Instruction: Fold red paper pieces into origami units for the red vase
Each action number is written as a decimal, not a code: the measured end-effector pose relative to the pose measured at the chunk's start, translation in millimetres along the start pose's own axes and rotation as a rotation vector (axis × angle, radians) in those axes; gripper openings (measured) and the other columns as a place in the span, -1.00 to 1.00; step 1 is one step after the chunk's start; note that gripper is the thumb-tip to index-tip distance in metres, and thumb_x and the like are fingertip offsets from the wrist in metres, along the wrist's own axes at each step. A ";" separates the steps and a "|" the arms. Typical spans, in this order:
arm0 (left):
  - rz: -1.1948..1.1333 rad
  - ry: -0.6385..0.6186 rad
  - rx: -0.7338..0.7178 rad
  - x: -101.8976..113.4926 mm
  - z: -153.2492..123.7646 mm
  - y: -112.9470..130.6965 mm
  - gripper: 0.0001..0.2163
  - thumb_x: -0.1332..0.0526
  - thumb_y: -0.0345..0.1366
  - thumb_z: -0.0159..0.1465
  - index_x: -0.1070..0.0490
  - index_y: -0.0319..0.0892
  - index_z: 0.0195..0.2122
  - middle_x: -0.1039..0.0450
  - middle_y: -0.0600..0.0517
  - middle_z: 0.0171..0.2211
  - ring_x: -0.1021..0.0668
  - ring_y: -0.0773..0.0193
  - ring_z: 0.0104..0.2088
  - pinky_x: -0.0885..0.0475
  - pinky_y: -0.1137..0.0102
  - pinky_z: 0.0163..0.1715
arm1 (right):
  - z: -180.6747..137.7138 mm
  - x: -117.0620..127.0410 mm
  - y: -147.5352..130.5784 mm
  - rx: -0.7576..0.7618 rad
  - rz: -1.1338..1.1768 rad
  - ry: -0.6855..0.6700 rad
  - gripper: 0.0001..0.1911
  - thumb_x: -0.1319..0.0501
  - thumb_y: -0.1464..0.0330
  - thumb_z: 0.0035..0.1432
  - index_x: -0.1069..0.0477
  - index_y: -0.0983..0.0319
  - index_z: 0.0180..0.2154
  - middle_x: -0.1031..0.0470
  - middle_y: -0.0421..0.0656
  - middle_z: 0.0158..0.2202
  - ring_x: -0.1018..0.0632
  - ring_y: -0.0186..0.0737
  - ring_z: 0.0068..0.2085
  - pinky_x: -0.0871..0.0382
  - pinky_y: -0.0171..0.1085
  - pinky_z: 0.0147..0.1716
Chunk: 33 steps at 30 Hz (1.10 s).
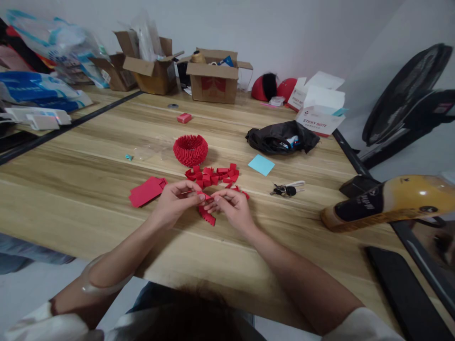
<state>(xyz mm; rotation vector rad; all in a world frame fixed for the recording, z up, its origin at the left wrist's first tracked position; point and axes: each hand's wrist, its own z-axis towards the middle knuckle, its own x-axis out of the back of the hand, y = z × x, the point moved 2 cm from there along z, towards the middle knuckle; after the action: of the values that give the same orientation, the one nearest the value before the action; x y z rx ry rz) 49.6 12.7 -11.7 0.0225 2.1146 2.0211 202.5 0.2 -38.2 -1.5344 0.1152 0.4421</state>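
Note:
My left hand [176,201] and my right hand [231,207] meet over the wooden table [106,156], both pinching a small folded red paper piece [207,195] between the fingertips. A short chain of joined red paper pieces [207,216] lies just under the hands. Beyond them is a loose pile of folded red pieces [213,175], and farther back a round red paper bowl [190,149] made of such pieces. A stack of flat red paper sheets [146,191] lies left of my left hand.
A blue sticky note [261,164], keys [286,190] and a black bag [280,137] lie to the right. Cardboard boxes [213,76] and a sticky-note box [320,111] stand at the back. A fan [408,94] and a yellow-black object [387,203] are at right.

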 end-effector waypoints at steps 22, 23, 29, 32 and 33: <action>0.138 -0.053 -0.023 -6.1 -4.3 8.3 -0.84 -0.42 -0.35 -0.05 -0.53 -0.26 -0.43 -0.58 0.01 -0.50 -0.60 0.27 -0.48 -0.51 0.45 -0.40 | 2.7 1.9 -0.9 -0.042 -0.042 0.056 -0.76 -0.35 0.22 -0.12 -0.45 0.26 -0.48 -0.47 -0.25 -0.63 -0.45 -0.42 -0.60 -0.34 -0.41 -0.58; 0.123 -0.048 -0.018 -5.8 -4.2 7.9 -0.84 -0.41 -0.34 -0.04 -0.54 -0.25 -0.42 -0.58 0.01 -0.50 -0.60 0.27 -0.48 -0.52 0.44 -0.39 | 3.4 2.5 -0.4 -0.045 -0.044 0.065 -0.76 -0.35 0.21 -0.13 -0.45 0.26 -0.48 -0.47 -0.25 -0.63 -0.45 -0.42 -0.61 -0.34 -0.41 -0.58; 0.149 -0.006 -0.059 -0.2 -1.6 2.9 -0.86 -0.41 -0.34 -0.04 -0.55 -0.25 -0.45 -0.56 0.01 -0.51 -0.59 0.27 -0.49 -0.52 0.43 -0.43 | 5.5 3.8 1.8 -0.027 -0.052 0.078 -0.79 -0.33 0.23 -0.11 -0.47 0.25 -0.47 -0.45 -0.26 -0.64 -0.43 -0.43 -0.61 -0.35 -0.39 -0.55; 0.225 0.025 -0.093 -0.3 -2.0 4.7 -0.87 -0.41 -0.35 -0.06 -0.51 -0.26 -0.51 -0.54 0.01 -0.55 -0.56 0.28 -0.54 -0.49 0.44 -0.50 | 5.5 3.5 2.6 0.009 -0.072 0.104 -0.80 -0.32 0.24 -0.10 -0.48 0.25 -0.46 -0.47 -0.24 -0.62 -0.45 -0.40 -0.59 -0.37 -0.38 -0.55; 0.241 0.030 -0.102 -1.4 -2.7 6.0 -0.87 -0.41 -0.36 -0.07 -0.49 -0.27 -0.53 -0.53 0.01 -0.56 -0.56 0.28 -0.55 -0.48 0.45 -0.51 | 5.1 3.5 2.9 0.024 -0.080 0.122 -0.81 -0.32 0.25 -0.10 -0.48 0.25 -0.45 -0.48 -0.24 -0.60 -0.46 -0.39 -0.58 -0.38 -0.38 -0.55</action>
<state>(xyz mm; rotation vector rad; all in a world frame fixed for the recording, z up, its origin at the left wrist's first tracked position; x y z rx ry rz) 49.6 10.1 -5.5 0.2434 2.1111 2.2749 203.7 5.9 -41.9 -1.5365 0.1524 0.2824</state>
